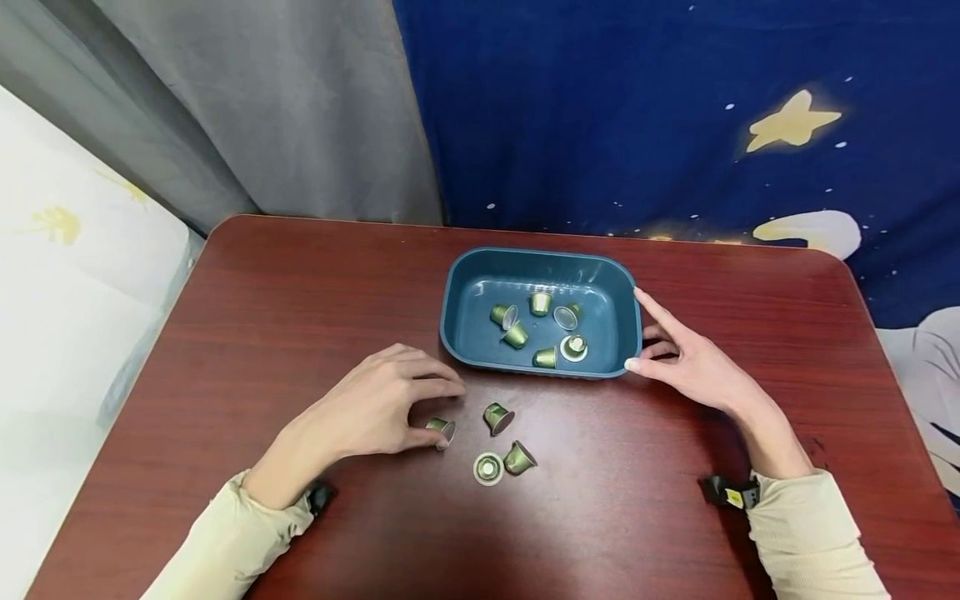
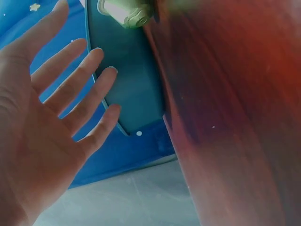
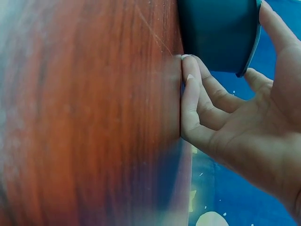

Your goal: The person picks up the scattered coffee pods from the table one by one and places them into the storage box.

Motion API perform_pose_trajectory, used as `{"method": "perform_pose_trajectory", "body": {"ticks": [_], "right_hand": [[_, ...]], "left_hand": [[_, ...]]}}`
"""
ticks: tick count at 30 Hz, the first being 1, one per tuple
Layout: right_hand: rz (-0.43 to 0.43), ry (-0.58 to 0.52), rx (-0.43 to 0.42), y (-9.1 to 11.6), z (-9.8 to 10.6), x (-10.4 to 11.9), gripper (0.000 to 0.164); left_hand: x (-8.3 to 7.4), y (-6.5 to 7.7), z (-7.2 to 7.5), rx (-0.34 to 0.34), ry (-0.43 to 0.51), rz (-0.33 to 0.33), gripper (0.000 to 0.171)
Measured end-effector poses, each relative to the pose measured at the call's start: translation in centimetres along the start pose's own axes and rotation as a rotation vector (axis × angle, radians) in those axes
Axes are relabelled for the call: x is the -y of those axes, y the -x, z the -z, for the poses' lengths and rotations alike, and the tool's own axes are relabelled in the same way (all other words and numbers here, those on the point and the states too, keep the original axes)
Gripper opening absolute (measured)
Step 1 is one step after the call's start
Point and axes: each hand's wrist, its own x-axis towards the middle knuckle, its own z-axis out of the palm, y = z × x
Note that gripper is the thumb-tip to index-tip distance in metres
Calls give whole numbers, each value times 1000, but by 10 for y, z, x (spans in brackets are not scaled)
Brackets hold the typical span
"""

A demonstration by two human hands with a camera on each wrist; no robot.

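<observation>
In the head view my left hand [image 1: 386,400] arches over a green coffee capsule [image 1: 442,428] lying on its side, the thumb tip overlapping it. The left wrist view shows that hand's fingers spread apart, with a capsule [image 2: 127,13] beyond them. Just right of the hand lie a tilted capsule [image 1: 498,418], another tilted one [image 1: 520,458] and a lid-down one [image 1: 488,468]. My right hand [image 1: 693,362] rests at the right end of a blue plastic bin [image 1: 447,321], its thumb and straight index finger touching the rim corners. Its other fingers bend against the table.
Several green capsules, including one near the bin's back wall [image 1: 540,302], lie inside the bin. It stands near the back edge of the reddish-brown table [image 1: 315,300]. A grey curtain [image 1: 315,108] and a blue star-patterned curtain [image 1: 600,108] hang behind.
</observation>
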Motion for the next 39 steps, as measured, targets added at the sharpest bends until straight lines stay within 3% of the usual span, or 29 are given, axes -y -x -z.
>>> {"method": "perform_pose_trajectory", "body": {"ticks": [10,32,39], "right_hand": [[4,-5,5,-1,0,0,92],[13,-5,3,-1,0,0,92],[11,-11,-1,-1,0,-1,92]], "left_hand": [[-3,7,-7,109,4,59,52],[-5,7,-17,205,-37,87,49],[-5,7,-18,206,-39,92,50]]}}
